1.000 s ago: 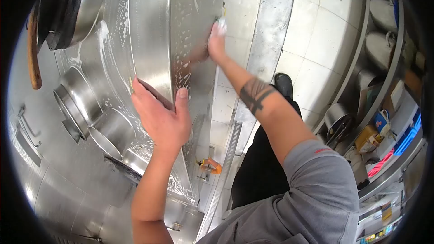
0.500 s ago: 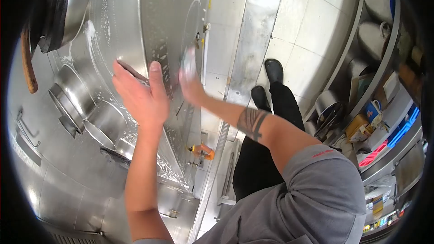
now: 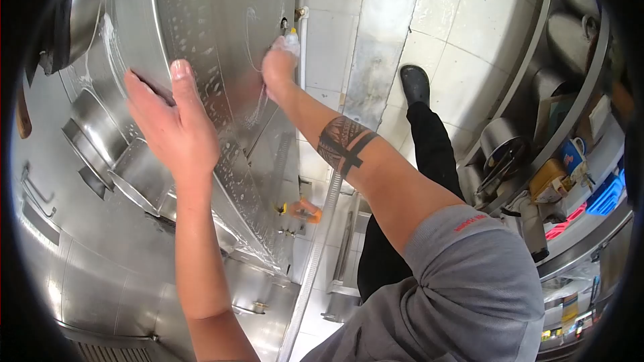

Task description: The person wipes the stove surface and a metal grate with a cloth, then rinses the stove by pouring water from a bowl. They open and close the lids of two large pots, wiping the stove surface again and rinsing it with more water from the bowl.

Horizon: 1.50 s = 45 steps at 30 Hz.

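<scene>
My left hand (image 3: 171,117) rests over the rounded top edge of a stainless steel unit (image 3: 201,40). Its fingers are stretched out and the thumb stands apart; it holds nothing. On the unit's front face, streaked with suds and droplets, is my right hand (image 3: 278,67), fingers curled around a pale, wet thing (image 3: 291,44). Much of that thing is hidden, and I cannot make out its kind. Close by it is a small pipe fitting (image 3: 300,13) at the unit's edge.
Several steel pots (image 3: 100,124) stand left on the foamy steel top. An orange-handled valve (image 3: 305,211) is low under the unit. A white pipe (image 3: 303,53) runs along its front. At right, shelving (image 3: 533,87) holds lids and utensils. A black shoe (image 3: 414,85) stands on the tiles.
My right hand has moved up the front face with the pale thing, toward the pipe fitting. My left hand keeps its place on the edge while the view shifts slightly.
</scene>
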### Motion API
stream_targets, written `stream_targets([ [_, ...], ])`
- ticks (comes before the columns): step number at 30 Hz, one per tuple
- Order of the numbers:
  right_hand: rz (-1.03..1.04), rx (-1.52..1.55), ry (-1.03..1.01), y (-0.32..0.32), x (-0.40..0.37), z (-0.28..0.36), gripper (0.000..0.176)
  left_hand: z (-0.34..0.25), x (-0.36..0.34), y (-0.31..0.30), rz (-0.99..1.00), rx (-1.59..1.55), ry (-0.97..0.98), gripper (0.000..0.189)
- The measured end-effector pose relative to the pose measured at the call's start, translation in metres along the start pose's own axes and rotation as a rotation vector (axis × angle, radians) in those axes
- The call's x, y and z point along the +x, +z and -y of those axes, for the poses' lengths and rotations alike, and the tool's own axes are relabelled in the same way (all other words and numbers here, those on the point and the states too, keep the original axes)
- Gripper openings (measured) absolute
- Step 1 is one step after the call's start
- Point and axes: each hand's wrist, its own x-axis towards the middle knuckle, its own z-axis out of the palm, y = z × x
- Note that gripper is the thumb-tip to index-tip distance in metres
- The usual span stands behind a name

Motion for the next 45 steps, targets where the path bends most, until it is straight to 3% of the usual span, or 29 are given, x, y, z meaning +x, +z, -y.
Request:
stream_targets([
  [1, -0.100, -0.230, -0.354, 0.006, 0.012, -0.023, 0.066, 0.001, 0.001, 0.001, -0.035, 0.023, 0.039, 0.080],
  [3, -0.199, -0.475, -0.731, -0.007, 0.019, -0.060, 0.065, -0.001, 0.005, 0.003, -0.082, 0.023, 0.072, 0.081],
  [5, -0.196, -0.718, -0.931, -0.028, -0.013, -0.113, 0.066, 0.003, 0.005, 0.005, -0.135, 0.017, 0.171, 0.077],
  [7, -0.299, -0.566, -0.820, -0.019, 0.017, -0.078, 0.065, 0.002, 0.001, 0.001, -0.097, 0.035, 0.144, 0.074],
  [10, -0.057, -0.484, -0.790, 0.028, 0.010, 0.005, 0.065, 0.009, 0.011, -0.001, -0.039, 0.049, 0.086, 0.071],
  [12, 0.107, -0.580, -0.854, 0.025, -0.044, 0.006, 0.064, 0.016, 0.007, 0.000, 0.016, 0.062, 0.037, 0.071],
  [13, 0.267, -0.659, -0.923, 0.018, -0.072, -0.010, 0.063, 0.015, 0.002, 0.003, -0.079, 0.011, 0.089, 0.057],
  [14, 0.191, -0.665, -1.010, 0.005, -0.078, -0.061, 0.060, 0.016, -0.005, 0.001, -0.176, -0.043, 0.145, 0.045],
  [15, 0.158, -0.665, -1.061, -0.011, -0.094, -0.109, 0.060, 0.023, -0.012, -0.005, -0.183, -0.045, 0.146, 0.045],
  [16, 0.122, -0.665, -1.111, -0.027, -0.110, -0.157, 0.059, 0.033, -0.016, -0.012, -0.012, -0.003, 0.148, 0.057],
  [17, 0.235, -0.538, -0.988, -0.043, -0.131, -0.194, 0.061, 0.045, -0.022, -0.018, 0.162, 0.043, 0.148, 0.070],
  [18, 0.325, -0.407, -0.857, -0.058, -0.153, -0.230, 0.068, 0.065, -0.044, -0.016, 0.162, 0.049, 0.152, 0.070],
  [20, 0.200, -0.493, -0.835, -0.079, -0.127, -0.244, 0.051, 0.125, -0.131, -0.003, -0.142, 0.000, 0.231, 0.065],
  [22, -0.043, -0.585, -0.755, -0.072, -0.066, -0.204, 0.047, 0.169, -0.221, -0.022, 0.029, 0.025, 0.081, 0.062],
  [23, -0.047, -0.602, -0.633, -0.059, -0.051, -0.162, 0.051, 0.205, -0.268, -0.024, 0.034, 0.048, 0.086, 0.062],
  [24, 0.046, -0.797, -0.656, -0.052, -0.029, -0.120, 0.055, 0.239, -0.311, -0.025, 0.036, 0.071, 0.097, 0.062],
  [25, 0.049, -0.790, -0.663, -0.043, -0.035, -0.128, 0.055, 0.263, -0.347, -0.030, 0.059, 0.045, 0.063, 0.062],
  [29, 0.094, -0.652, -1.417, -0.021, -0.049, -0.167, 0.042, 0.288, -0.403, -0.035, 0.081, 0.058, -0.042, 0.064],
  [30, 0.204, -0.434, -1.201, -0.044, -0.087, -0.207, 0.038, 0.290, -0.405, -0.035, 0.067, 0.047, -0.026, 0.064],
  [31, 0.115, -0.455, -1.446, -0.066, -0.081, -0.247, 0.049, 0.292, -0.405, -0.035, 0.067, 0.064, 0.001, 0.066],
  [33, -0.057, -0.561, -1.360, -0.113, -0.086, -0.310, 0.056, 0.293, -0.398, -0.030, 0.070, 0.088, 0.030, 0.068],
  [34, -0.061, -0.556, -1.349, -0.125, -0.052, -0.322, 0.056, 0.291, -0.398, -0.032, 0.082, 0.065, 0.029, 0.069],
  [36, -0.376, -0.558, -0.996, -0.136, 0.039, -0.316, 0.061, 0.288, -0.403, -0.033, 0.108, 0.053, 0.008, 0.071],
  [38, 0.014, -0.402, -0.366, -0.136, 0.038, -0.208, 0.069, 0.289, -0.403, -0.032, 0.065, 0.095, 0.029, 0.071],
  [39, 0.002, -0.580, -0.518, -0.115, 0.008, -0.168, 0.058, 0.291, -0.403, -0.032, 0.066, 0.098, 0.026, 0.071],
  [40, 0.001, -0.585, -0.520, -0.106, 0.016, -0.164, 0.058, 0.292, -0.402, -0.030, 0.061, 0.085, 0.021, 0.072],
  [42, 0.000, -0.695, -1.126, -0.083, 0.036, -0.160, 0.071, 0.291, -0.403, -0.029, 0.058, 0.064, -0.006, 0.073],
  [43, -0.046, -1.113, -1.329, -0.099, 0.031, -0.187, 0.047, 0.290, -0.403, -0.030, 0.070, 0.074, 0.010, 0.074],
  [45, 0.000, -1.066, -1.299, -0.155, 0.042, -0.280, 0.051, 0.289, -0.399, -0.033, 0.065, 0.083, 0.020, 0.074],
])
